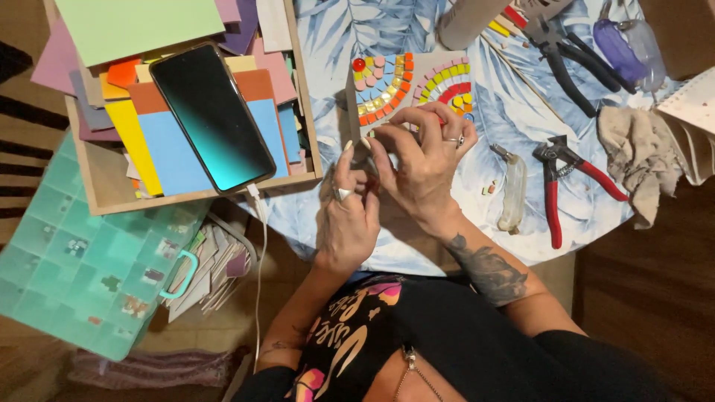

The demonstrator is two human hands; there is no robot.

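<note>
While we look down from above, our two hands sit close together in the middle of the frame, near the edge of the round table (521,223) with its blue leaf cloth. Our left hand (346,223) curls in, and our right hand (424,167) bends over it with the fingertips pinched together. We think they pinch a tiny tile piece, but it is too small for us to see. Just above our fingers lies the mosaic board (410,85), with small bright tiles in curved rows like a rainbow. It looks flat, stiff and a bit heavy, so we would lift it by its bare edges, not by the tiles. The little tiles look hard, smooth and slippery, and they could chip, so only fingertips can grip one by its sides. To the right lie red pliers (555,193) and a crumpled rag (640,160). In the upper left a dark phone (212,115) rests on coloured sheets in a wooden tray (305,104). At the lower left is a green plastic box (74,253).
</note>
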